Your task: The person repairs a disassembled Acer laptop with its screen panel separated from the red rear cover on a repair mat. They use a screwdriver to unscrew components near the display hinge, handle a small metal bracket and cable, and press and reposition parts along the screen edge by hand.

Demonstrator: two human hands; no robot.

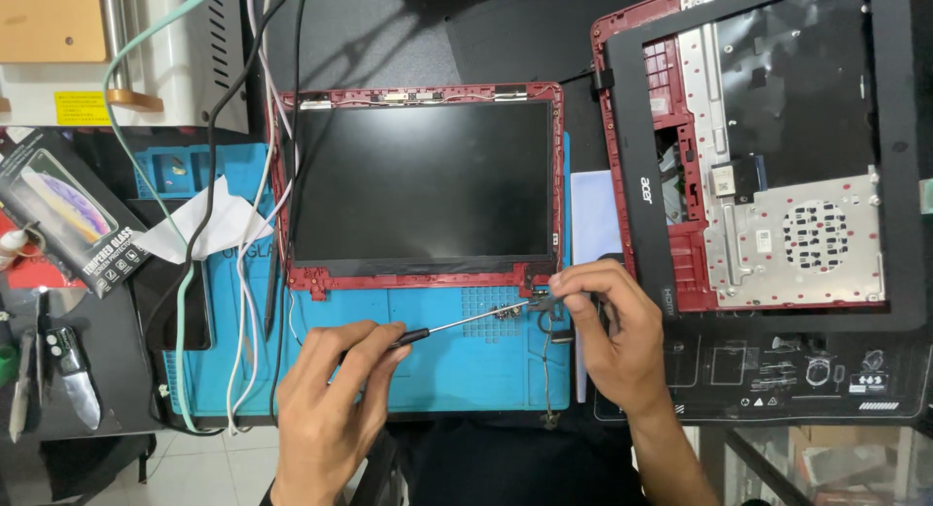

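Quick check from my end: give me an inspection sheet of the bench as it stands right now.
Surface: blue mat on a dark bench.
Job's things: red screen lid with bare panel; screwdriver tip at the hinge.
Clutter: black bezel over red base; boxed glass; knife; tissue.
Hands: left hand grips screwdriver; right hand pinches hinge.
Cables: loose wires along mat's left edge.
Surroundings: white machine at back left.

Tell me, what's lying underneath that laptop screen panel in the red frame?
The screen panel sits in its red frame, which rests on a blue work mat; white and black cables run along its left edge. Whatever lies directly beneath the panel is covered.
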